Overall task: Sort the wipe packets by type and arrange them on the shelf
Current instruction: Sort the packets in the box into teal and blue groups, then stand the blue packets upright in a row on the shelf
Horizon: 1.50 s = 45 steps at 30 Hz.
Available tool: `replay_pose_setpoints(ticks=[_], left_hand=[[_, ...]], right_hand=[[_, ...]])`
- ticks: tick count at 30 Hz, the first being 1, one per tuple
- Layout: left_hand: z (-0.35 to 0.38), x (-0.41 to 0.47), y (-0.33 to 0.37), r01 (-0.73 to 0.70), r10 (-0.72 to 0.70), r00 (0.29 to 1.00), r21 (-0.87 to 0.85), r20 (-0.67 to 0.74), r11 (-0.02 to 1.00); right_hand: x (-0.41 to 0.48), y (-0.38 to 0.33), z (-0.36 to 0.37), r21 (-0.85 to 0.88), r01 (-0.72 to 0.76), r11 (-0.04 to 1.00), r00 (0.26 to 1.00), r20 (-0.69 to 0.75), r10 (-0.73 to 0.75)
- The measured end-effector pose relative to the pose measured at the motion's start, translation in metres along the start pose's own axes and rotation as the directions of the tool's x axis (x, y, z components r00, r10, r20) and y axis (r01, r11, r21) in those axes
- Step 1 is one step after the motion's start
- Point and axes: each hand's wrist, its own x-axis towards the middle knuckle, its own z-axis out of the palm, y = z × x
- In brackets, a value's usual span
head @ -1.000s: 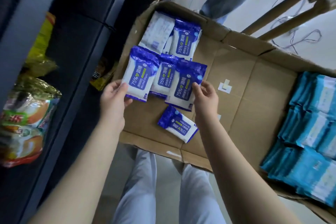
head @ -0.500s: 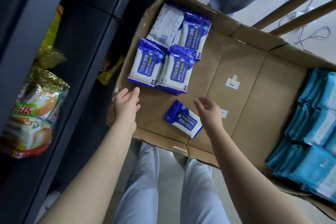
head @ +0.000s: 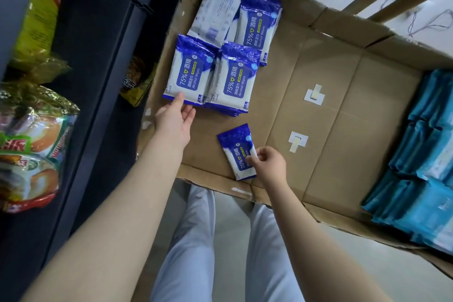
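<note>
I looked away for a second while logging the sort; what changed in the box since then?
The right hand left the blue row, moved toward the near edge and now pinches the lone packet. The left hand drew back, then returned to touch the left stack. Three spread packets became two stacks. The teal packets stayed put.

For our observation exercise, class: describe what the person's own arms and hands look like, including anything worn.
No sleeves show: the arms are bare from the left hand and right hand to the frame edge. No gloves, watch, bracelet or ring can be seen. Light grey-blue trousers appear below.
</note>
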Motion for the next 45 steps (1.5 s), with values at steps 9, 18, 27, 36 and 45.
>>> replay_pose_setpoints(ticks=[9, 18, 27, 36, 45], left_hand=[[-0.006, -0.027, 0.005, -0.060, 0.060, 0.998, -0.003, -0.006, 0.998], [-0.054, -0.092, -0.011, -0.114, 0.135, 0.968, -0.110, 0.211, 0.987], [-0.091, -0.263, -0.005, -0.266, 0.298, 0.952, -0.293, 0.071, 0.919], [-0.189, -0.461, 0.018, -0.516, 0.515, 0.843, -0.512, -0.158, 0.687], [-0.325, -0.570, 0.028, -0.726, 0.625, 0.672, -0.520, -0.397, 0.451]], right_hand=[[-0.037, -0.025, -0.033, 0.678, -0.139, 0.722, 0.987, 0.035, 0.157], [-0.084, -0.056, -0.056, 0.870, -0.154, 0.469, 0.974, 0.214, -0.077], [-0.173, -0.104, -0.136, 0.858, -0.002, 0.513, 0.920, 0.202, -0.335], [-0.363, -0.188, -0.205, 0.734, 0.126, 0.668, 0.629, 0.462, -0.625], [-0.522, -0.212, -0.154, 0.731, 0.080, 0.677, 0.368, 0.610, -0.702]])
